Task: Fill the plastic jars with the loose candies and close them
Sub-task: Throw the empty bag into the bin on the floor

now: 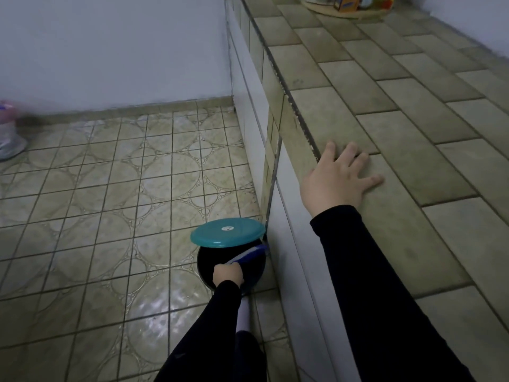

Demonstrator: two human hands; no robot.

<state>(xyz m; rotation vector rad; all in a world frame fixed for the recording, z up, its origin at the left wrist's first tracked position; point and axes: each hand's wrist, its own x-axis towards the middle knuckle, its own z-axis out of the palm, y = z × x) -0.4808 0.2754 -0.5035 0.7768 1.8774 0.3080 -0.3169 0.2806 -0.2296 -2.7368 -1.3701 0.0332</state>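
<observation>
hands 2 (pixel 228 274) (pixel 340 177) | bin 1 (pixel 234 271) | teal lid 1 (pixel 228 232) | wrapper 1 (pixel 248 253)

Under the right hand (pixel 337 177) the counter (pixel 399 128) is matt, beige ceramic tile with dark grout. Left of the left hand (pixel 227 274) the floor (pixel 96 216) is glossy patterned tile that reflects light. Just above that hand, the teal lid (pixel 228 232) looks like smooth plastic; both sleeves (pixel 385 299) are matt black cloth.

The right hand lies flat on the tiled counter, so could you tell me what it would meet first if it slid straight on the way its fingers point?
Probably nothing nearby: the right hand points across bare counter tiles toward the wall.
</observation>
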